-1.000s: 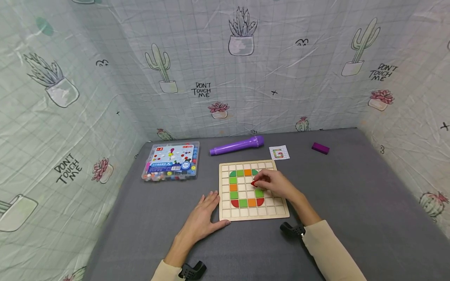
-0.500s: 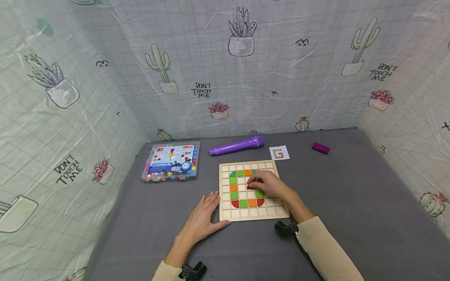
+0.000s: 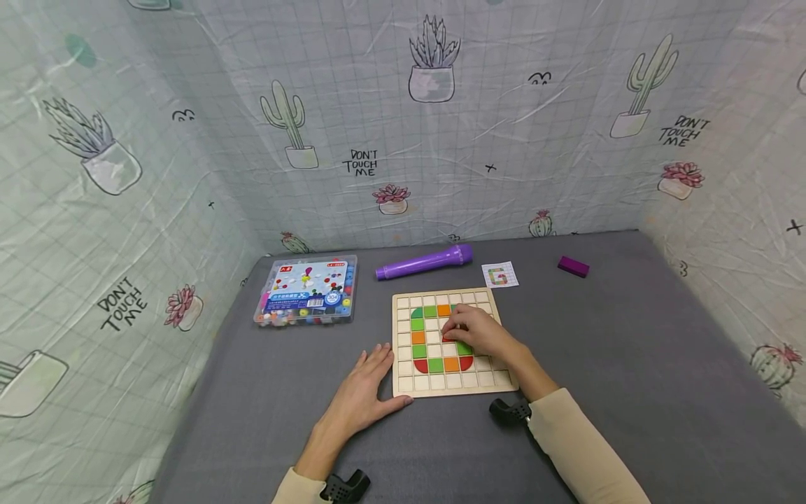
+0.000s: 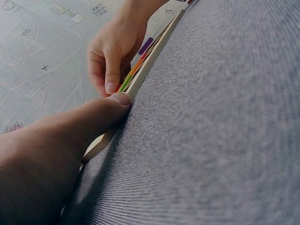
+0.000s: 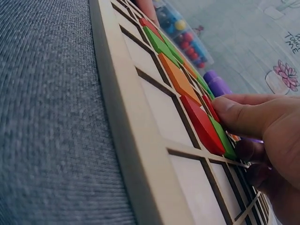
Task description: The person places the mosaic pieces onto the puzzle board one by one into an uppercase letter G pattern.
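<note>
My right hand (image 3: 481, 332) sat mid-frame over the board (image 3: 450, 385), fingertips pinching a red tile (image 3: 448, 337) at a cell in the grid's middle, just above a green tile (image 3: 464, 347). My left hand (image 3: 365, 388) lay flat and relaxed on the counter (image 3: 630, 364), lower centre of frame, thumb against the board's left edge. Bead box (image 3: 306, 288) sat upper left of the board, purple tube (image 3: 425, 262) and card (image 3: 500, 274) above it.

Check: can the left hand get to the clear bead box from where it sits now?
Probably yes. The left hand rests flat at the wooden board's near-left corner, holding nothing, and only bare grey cloth lies between it and the bead box.
</note>
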Tool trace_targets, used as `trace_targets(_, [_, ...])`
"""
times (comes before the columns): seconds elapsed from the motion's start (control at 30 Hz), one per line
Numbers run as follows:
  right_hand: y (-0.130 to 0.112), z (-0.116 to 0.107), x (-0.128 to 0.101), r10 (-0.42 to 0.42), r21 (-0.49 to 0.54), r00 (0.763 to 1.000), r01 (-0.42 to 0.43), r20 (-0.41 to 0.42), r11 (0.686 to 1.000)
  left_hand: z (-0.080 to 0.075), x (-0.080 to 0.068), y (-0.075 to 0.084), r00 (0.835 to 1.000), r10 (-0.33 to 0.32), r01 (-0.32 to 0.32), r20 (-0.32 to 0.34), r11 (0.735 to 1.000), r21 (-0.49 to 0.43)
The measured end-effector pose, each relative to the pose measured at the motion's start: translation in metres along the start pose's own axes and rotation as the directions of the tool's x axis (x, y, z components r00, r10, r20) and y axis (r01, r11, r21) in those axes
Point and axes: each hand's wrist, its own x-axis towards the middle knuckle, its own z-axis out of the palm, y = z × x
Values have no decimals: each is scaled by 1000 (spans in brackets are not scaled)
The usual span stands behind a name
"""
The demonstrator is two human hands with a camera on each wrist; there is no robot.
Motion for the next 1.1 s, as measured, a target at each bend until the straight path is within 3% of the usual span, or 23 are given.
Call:
trace_targets(0.2, [-2, -4, -3, -4, -3, 1000, 4, -4, 1000, 0, -1, 0, 1000, -4, 4, 9, 1000, -15])
trace_targets(0.43, [3, -16, -12, 65, 52, 998, -64, -21, 997, 1, 0, -2, 1000, -4, 3, -2, 1000, -4])
trace_targets(0.77, [8, -40, -34, 116, 106, 992, -111, -41, 988, 0, 1, -2, 1000, 6, -6, -8, 1000, 5])
trace_targets(1.1, [20, -55, -68, 95, 90, 994, -89, -56, 992, 0, 0, -1, 1000, 7, -7, -4, 1000, 2])
